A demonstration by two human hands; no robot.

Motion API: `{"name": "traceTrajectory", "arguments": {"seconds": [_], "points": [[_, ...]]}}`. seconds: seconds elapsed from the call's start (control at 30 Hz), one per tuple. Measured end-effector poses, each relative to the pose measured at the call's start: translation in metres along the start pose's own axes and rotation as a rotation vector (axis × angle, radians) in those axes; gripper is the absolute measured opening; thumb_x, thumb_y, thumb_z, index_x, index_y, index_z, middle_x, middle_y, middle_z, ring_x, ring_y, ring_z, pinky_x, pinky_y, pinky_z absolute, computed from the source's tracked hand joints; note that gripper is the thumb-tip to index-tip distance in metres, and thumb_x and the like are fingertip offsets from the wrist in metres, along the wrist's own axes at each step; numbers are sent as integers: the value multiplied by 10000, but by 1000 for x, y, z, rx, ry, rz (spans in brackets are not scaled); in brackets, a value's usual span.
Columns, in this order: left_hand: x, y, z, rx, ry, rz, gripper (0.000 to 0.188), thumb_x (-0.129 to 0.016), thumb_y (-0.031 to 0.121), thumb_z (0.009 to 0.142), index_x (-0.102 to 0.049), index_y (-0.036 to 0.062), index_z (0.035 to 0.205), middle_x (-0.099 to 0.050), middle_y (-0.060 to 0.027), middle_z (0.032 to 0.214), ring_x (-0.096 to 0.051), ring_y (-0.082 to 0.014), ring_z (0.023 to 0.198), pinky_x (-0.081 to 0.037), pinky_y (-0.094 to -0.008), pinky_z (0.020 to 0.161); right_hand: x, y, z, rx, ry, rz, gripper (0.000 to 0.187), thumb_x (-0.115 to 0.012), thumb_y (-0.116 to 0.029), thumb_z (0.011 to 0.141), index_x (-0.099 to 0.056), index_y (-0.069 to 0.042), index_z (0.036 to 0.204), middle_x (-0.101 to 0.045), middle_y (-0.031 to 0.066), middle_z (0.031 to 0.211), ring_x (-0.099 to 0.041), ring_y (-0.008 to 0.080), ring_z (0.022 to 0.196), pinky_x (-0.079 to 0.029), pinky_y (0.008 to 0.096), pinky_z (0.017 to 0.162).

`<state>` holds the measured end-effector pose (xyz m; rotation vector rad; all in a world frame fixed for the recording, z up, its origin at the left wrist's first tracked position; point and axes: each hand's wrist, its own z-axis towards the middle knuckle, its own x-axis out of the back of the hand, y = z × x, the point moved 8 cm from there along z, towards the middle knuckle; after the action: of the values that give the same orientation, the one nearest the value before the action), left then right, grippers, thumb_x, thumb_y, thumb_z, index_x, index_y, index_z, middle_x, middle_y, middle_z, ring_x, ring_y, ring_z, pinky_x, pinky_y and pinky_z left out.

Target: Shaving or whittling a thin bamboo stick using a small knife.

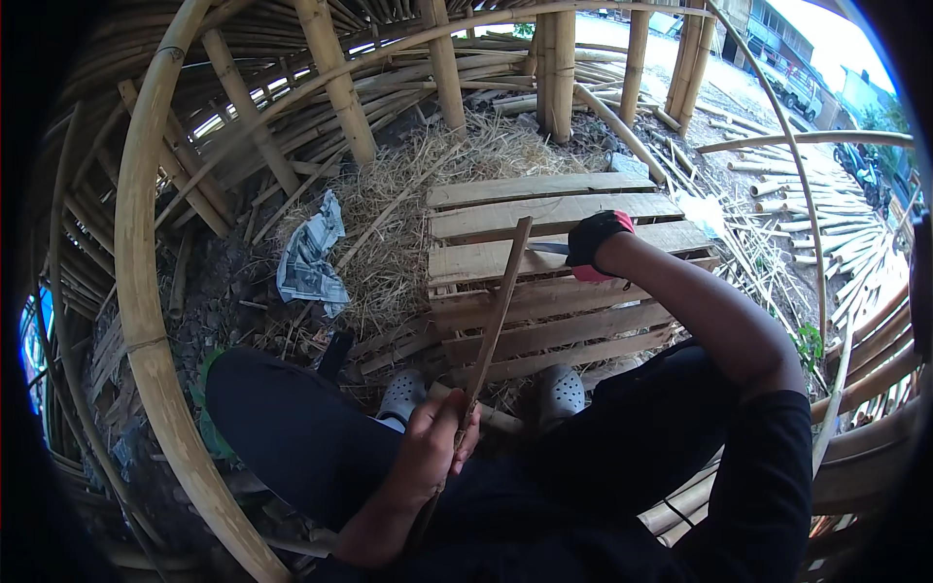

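Observation:
My bare left hand (439,439) is closed round a long, narrow bamboo strip (499,313) above my lap. The strip slants up and away, its far end over a slatted wooden crate (573,218). On my right hand (595,241) is a black and red glove. Its fingers are wrapped round a knife, whose grip they hide. The knife's blade (548,248) points left over the crate's top, close to the strip's upper end; whether they touch I cannot tell.
Crumpled newspaper (313,255) lies left of the crate, beside dry straw (398,228). A thick curved bamboo pole (146,321) rises on my left. Upright bamboo posts (556,78) stand beyond the crate. Many cut bamboo poles (826,209) lie at right. My grey clogs (563,392) are before the crate.

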<state>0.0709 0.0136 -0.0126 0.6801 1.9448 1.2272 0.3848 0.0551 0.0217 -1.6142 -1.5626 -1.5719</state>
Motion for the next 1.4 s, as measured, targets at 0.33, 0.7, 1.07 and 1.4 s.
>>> {"name": "traceTrajectory", "arguments": {"seconds": [0.33, 0.7, 1.07, 1.4], "points": [[0, 2, -3, 6, -2, 13, 352, -288, 269, 1053, -485, 66, 843, -393, 15, 501, -338, -62, 386, -294, -209, 392, 22, -10, -12, 0, 250, -119, 157, -630, -209, 759, -744, -137, 841, -720, 55, 817, -705, 226, 790, -526, 380, 627], [0, 2, -3, -9, -18, 39, 368, -287, 290, 1057, -485, 66, 842, -400, 10, 507, -341, -68, 390, -300, -211, 402, 9, -45, -8, 93, 425, -246, 52, -665, -144, 689, -701, -134, 725, -608, 6, 615, -624, 178, 555, -403, 348, 391], [-1, 4, -3, -4, -24, 52, 357, -276, 282, 1056, -478, 70, 852, -405, 9, 513, -344, -62, 393, -300, -207, 405, -5, -95, -25, 201, 371, -613, 67, -660, -85, 678, -618, -136, 665, -441, -49, 541, -415, 108, 462, -253, 300, 412], [1, 4, -4, -5, -11, 49, 355, -268, 267, 1057, -479, 70, 849, -398, 7, 506, -342, -72, 393, -299, -214, 410, 43, -47, -31, 147, 115, -149, 173, -625, -201, 749, -744, -113, 840, -716, 91, 807, -710, 246, 784, -535, 386, 614]]}}
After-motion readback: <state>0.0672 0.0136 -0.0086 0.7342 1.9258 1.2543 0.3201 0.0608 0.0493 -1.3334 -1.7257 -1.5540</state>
